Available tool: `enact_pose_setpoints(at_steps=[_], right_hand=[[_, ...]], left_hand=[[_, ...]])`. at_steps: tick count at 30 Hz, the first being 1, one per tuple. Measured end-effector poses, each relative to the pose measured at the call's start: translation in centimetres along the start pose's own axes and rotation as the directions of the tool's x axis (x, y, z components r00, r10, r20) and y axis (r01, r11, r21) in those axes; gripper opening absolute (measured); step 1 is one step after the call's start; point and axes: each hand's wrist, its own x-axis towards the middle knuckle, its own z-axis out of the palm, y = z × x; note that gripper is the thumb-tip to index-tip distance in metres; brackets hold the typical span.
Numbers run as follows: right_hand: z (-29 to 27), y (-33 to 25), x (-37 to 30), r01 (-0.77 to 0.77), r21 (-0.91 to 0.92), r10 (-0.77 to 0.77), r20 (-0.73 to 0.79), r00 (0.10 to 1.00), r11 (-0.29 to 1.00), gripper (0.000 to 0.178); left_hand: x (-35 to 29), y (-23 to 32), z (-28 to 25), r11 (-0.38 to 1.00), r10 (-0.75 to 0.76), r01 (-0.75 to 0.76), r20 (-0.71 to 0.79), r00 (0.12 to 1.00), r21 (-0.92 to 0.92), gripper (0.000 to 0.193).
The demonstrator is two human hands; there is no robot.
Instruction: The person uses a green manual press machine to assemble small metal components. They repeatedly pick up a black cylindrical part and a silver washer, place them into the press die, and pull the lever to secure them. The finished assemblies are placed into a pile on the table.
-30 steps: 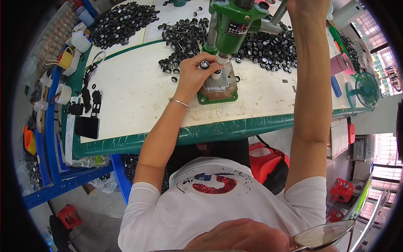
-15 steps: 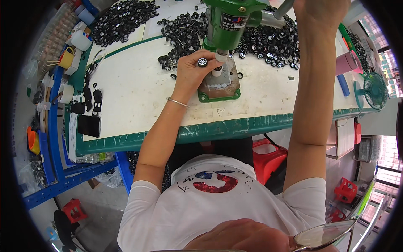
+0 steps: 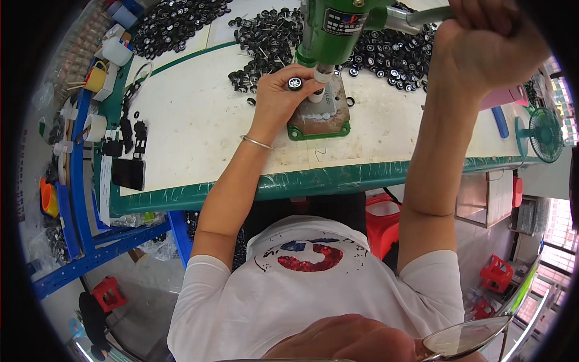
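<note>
My left hand (image 3: pixel 276 92) is closed on a small black toy wheel (image 3: pixel 295 84) with a silver spoked hub. Its fingertips reach under the ram (image 3: pixel 324 73) of a green hand press (image 3: pixel 329 42). Just below them a short white cylindrical holder (image 3: pixel 316 97) stands on the press's base plate, its top partly hidden by the fingers. Up at the right, my right hand (image 3: pixel 482 51) is wrapped round the end of the press's metal lever (image 3: pixel 431 16).
Heaps of black wheels lie behind the press, at its left (image 3: pixel 268 42) and right (image 3: pixel 392 57). A phone (image 3: pixel 128 174) rests near the table's left edge. At the right stand a pink cup (image 3: pixel 503 98) and a small green fan (image 3: pixel 544 135).
My right hand has swung the lever to the right and down toward me. The left hand stays by the ram with the wheel, while the whole view has shifted slightly.
</note>
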Motion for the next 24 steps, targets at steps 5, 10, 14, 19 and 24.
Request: enact_pose_setpoints(at_steps=[5,10,14,19,24], right_hand=[[-1.9,0.7,-0.1,-0.161,0.153,0.178,-0.103,0.979,0.975,0.031],[0.2,0.4,0.5,-0.224,0.057,0.231,-0.245,0.942,0.973,0.037],[-2.1,4.0,3.0,-0.432,0.046,0.433,-0.173,0.884,0.901,0.026],[-2.8,10.8,4.7,-0.662,0.144,0.677,-0.105,0.729,0.735,0.023],[-2.1,7.9,2.8,-0.784,0.200,0.804,-0.033,0.594,0.588,0.028]], left_hand=[[-0.3,-0.1,0.8,0.989,-0.045,0.039,-0.039,0.998,-0.144,0.030],[-0.3,0.5,0.8,0.989,-0.016,0.034,0.125,0.992,-0.144,0.035],[-0.7,1.4,0.9,0.978,-0.051,0.069,0.096,0.994,-0.196,0.028],[-0.2,1.9,0.3,0.952,-0.099,0.101,0.021,0.995,-0.288,0.025],[-0.7,0.6,-4.2,0.820,-0.285,0.202,-0.077,0.955,-0.535,0.023]])
